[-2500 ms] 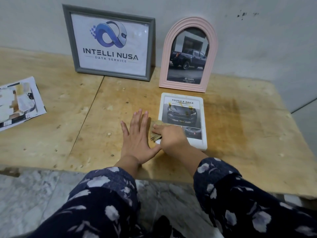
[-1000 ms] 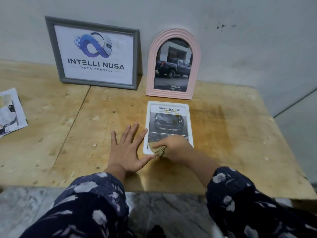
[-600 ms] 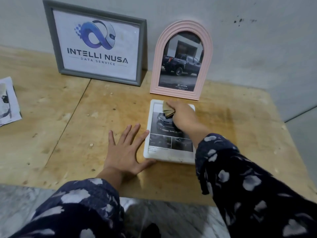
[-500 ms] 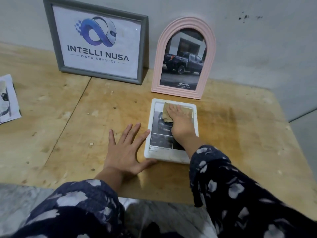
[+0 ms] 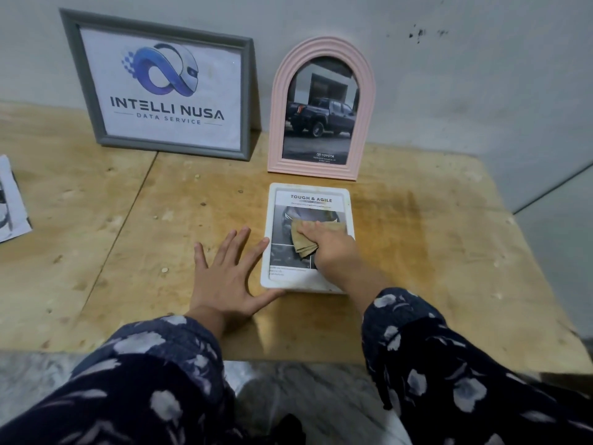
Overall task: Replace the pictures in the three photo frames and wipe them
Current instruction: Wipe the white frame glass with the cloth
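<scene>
The white frame lies flat at the centre of the picture on the wooden table, just below the standing pink arched frame. A folded tan cloth is pressed onto its glazing by the right hand, fingers curled over the cloth. The left hand is spread flat, its thumb and forefinger braced against the frame's left edge. The frame is judged light, rigid and prone to sliding, its front fragile, so it is best taken by the border
</scene>
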Available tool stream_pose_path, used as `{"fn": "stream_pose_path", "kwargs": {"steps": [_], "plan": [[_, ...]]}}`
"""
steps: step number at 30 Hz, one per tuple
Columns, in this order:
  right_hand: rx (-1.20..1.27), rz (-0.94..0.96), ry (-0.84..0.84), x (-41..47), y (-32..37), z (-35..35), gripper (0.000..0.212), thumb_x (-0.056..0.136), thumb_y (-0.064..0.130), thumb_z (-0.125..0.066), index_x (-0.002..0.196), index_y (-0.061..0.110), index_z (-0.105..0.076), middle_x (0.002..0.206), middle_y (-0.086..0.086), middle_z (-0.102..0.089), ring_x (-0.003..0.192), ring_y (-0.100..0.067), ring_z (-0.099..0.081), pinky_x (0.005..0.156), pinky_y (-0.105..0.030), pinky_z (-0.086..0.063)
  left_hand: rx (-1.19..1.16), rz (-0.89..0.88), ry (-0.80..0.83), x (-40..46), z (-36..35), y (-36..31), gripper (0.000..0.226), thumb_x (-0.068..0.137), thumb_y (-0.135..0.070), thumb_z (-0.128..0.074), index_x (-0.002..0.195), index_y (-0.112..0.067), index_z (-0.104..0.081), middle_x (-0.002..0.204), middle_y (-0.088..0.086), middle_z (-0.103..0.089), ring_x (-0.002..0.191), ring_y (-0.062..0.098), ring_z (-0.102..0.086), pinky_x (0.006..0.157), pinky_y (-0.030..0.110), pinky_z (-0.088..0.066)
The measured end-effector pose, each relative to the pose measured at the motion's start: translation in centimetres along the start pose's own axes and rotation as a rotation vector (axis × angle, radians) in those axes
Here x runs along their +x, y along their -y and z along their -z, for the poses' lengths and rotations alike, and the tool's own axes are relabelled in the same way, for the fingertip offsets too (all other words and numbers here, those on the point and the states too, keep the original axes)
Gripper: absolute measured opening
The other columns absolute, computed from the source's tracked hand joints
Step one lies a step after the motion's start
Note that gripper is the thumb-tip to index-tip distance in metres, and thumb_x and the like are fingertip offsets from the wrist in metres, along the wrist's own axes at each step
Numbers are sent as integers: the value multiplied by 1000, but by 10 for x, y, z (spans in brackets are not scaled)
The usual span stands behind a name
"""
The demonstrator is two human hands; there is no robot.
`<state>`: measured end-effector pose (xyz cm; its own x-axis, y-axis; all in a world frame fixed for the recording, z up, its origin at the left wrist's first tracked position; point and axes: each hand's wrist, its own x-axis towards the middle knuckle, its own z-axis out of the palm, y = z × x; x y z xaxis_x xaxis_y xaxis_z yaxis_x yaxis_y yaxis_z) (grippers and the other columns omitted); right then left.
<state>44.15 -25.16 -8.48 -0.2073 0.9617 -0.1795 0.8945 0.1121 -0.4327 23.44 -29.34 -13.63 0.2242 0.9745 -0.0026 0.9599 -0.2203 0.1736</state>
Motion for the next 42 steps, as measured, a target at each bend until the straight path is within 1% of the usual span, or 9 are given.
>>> {"fn": "stream_pose_path", "kwargs": {"steps": [6,11,14,17,21,24,27,34,42], "plan": [[-78,45,4,-36,1,-11,53,97,5,-41,146,23,-35,154,5,-33,144,-11,-24,111,-17,-10,13,5,-14,-1,0,-2,96,66,-94,-14,149,-46,-15,162,-4,-7,149,17,-6,110,67,-2],[-41,20,82,-47,-2,-2,39,94,16,-54,131,27,-58,137,2,-56,127,-18,-49,107,-27,-34,6,1,-9,-1,0,-2,95,67,-93,-16,149,-45,-16,162,-4,-8,149,18,-6,110,66,-3],[314,-151,149,-26,-9,20,40,89,0,-47,111,22,-72,121,-3,-66,112,-22,-59,92,-31,-50,17,-8,-6,-2,0,-1,95,68,-93,-11,150,-46,-13,162,-4,-4,149,17,-3,111,66,-2],[549,-255,-115,5,-10,47,45,89,-5,-40,108,20,-73,101,0,-70,86,-17,-62,54,-14,-45,22,-14,-12,-2,1,-1,94,70,-92,-8,151,-45,-11,162,-4,-3,149,18,-6,110,67,-2],[268,-134,-288,34,-1,59,57,85,-4,-39,119,33,-66,119,9,-64,107,-14,-56,88,-30,-48,23,-37,-17,-1,-1,0,86,73,-91,-8,149,-50,-3,162,-3,0,149,22,-7,110,68,-3],[-100,56,-56,41,-6,34,49,89,-1,-36,124,25,-60,130,6,-55,125,-19,-48,101,-33,-39,30,-35,-7,-1,-2,1,85,73,-91,-11,148,-51,-9,162,-3,-5,149,21,-9,109,69,-5],[-375,75,98,44,-17,19,76,89,-11,-32,153,27,-17,160,7,-13,147,-19,-14,117,-35,-19,13,-27,-1,0,-1,0,86,72,-92,-12,148,-51,-13,161,-4,-12,149,20,-8,109,69,-5],[-615,-89,13,40,-10,21,55,90,3,-37,144,11,-30,141,-7,-43,121,-28,-41,87,-39,-40,10,-11,1,-2,0,-1,87,70,-93,-8,147,-52,-10,161,-6,-11,149,18,-3,109,67,-2],[-581,-227,15,21,15,12,29,89,5,-45,115,8,-55,115,-11,-56,104,-25,-54,66,-30,-40,-4,-2,-1,-2,0,0,86,70,-94,-9,147,-54,-7,162,-6,-7,149,17,0,110,66,1]]}}
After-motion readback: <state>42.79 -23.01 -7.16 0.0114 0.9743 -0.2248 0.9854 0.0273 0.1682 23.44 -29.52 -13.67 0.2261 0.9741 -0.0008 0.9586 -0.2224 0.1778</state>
